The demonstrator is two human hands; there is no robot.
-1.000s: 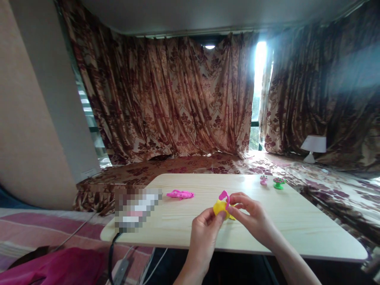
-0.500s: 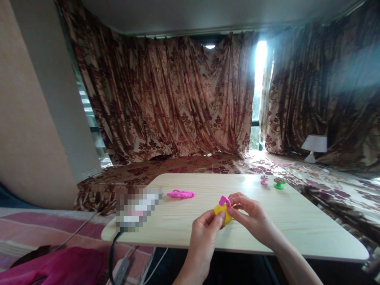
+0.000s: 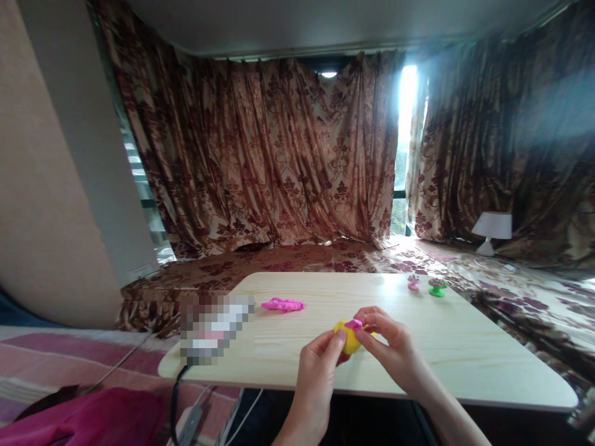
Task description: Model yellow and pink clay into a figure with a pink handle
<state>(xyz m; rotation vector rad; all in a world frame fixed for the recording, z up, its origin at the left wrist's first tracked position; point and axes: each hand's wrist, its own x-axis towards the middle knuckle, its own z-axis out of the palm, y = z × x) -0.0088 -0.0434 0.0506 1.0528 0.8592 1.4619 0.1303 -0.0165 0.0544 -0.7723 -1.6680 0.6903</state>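
A rounded yellow lump [image 3: 349, 344], which looks like modelling clay, is gripped by my left hand [image 3: 320, 365] between thumb and fingers, just above the table's front half. My right hand [image 3: 385, 337] is closed in a pinch on a small pink piece [image 3: 354, 324] lying against the top of that lump. More yellow shows behind the right fingers; its shape is hidden. Farther left on the table lies a bright pink clay-like strip [image 3: 282, 305].
The pale wooden table [image 3: 465, 353] has rounded corners. At its back right stand a small pink figure [image 3: 413, 282] and a green one [image 3: 437, 287] with dotted top. A blurred-out object [image 3: 218, 328] with a black cable lies at the left. A white lamp [image 3: 493, 226] stands beyond.
The pink piece, which stood up above the yellow lump, is now folded down flat against it. Both hands stay in nearly the same place.
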